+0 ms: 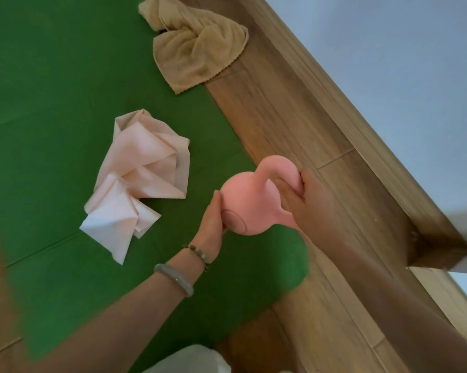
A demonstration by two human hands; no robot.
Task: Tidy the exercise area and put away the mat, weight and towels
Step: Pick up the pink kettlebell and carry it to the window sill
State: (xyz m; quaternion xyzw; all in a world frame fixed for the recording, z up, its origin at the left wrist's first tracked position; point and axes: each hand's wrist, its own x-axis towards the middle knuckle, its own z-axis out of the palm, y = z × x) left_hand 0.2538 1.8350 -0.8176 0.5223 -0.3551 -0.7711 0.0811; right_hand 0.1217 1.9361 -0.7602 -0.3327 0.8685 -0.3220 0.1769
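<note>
A pink kettlebell (247, 203) is tilted over the right edge of the green exercise mat (51, 103). My right hand (310, 203) grips its handle, fingers curled through the loop. My left hand (212, 227) lies flat against the bell's left side with straight fingers. A crumpled pale pink towel (140, 179) lies on the mat to the left of the weight. A tan towel (197, 47) lies bunched at the mat's far edge, partly on the floor.
Wooden floor (294, 125) runs along the mat's right side, bordered by a wooden skirting board (361, 125) and a pale wall (402, 63). A white cloth-like shape (189, 359) shows at the bottom edge.
</note>
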